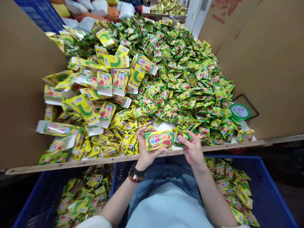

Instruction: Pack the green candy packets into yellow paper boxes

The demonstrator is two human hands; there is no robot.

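Head cam: left hand (147, 153) is gripping a little box (159, 140) by its long edges, right hand (193, 150) pinches a packet (183, 133) at the box's right end. Box looks like light, thin card, prob dents easily, so hold those edges gently. Packet seems soft and slick; I'd pinch its middle. Can't tell if it's partly inside, since fingers cover bits. Beyond the box, the pile (185, 85) hides its own bottom; nearer than the box, the blue crates (268, 196) get cut off.

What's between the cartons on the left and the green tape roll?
A heap of small, mostly green packets, from the cartons to the tape roll, in the head view.
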